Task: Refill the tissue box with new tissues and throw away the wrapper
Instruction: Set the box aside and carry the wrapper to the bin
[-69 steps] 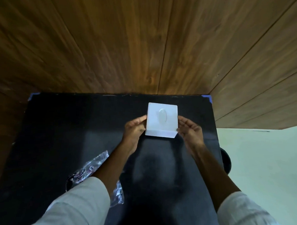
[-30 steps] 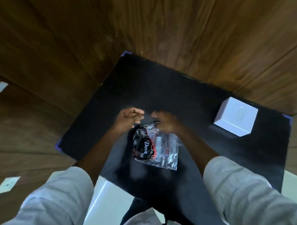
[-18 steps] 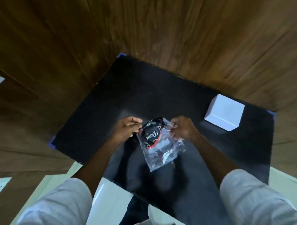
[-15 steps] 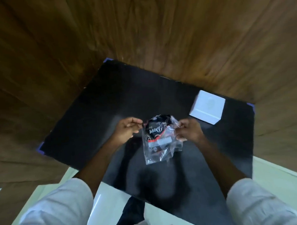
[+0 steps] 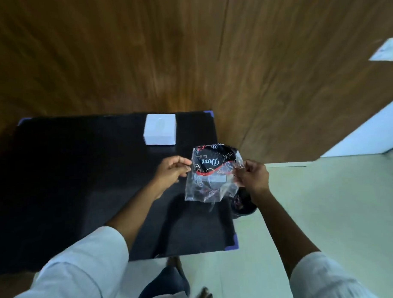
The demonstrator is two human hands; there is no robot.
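The white tissue box (image 5: pixel 160 129) stands closed on the black table (image 5: pixel 69 175), near its far edge. I hold an empty clear plastic wrapper (image 5: pixel 211 176) with black and red print up in the air by its top corners. My left hand (image 5: pixel 172 169) pinches its left corner and my right hand (image 5: pixel 252 177) pinches its right corner. The wrapper hangs over the table's right edge, above a dark round bin (image 5: pixel 243 203) on the floor that it partly hides.
Wood-panelled walls (image 5: pixel 188 55) rise behind the table. Pale floor (image 5: pixel 327 211) lies to the right of the table. My dark trousers and feet (image 5: pixel 173 283) show below the table's near edge.
Both hands left the tissue box, picked the wrapper up from the table's left side and carried it right to the table's right edge. My view swung right with it.
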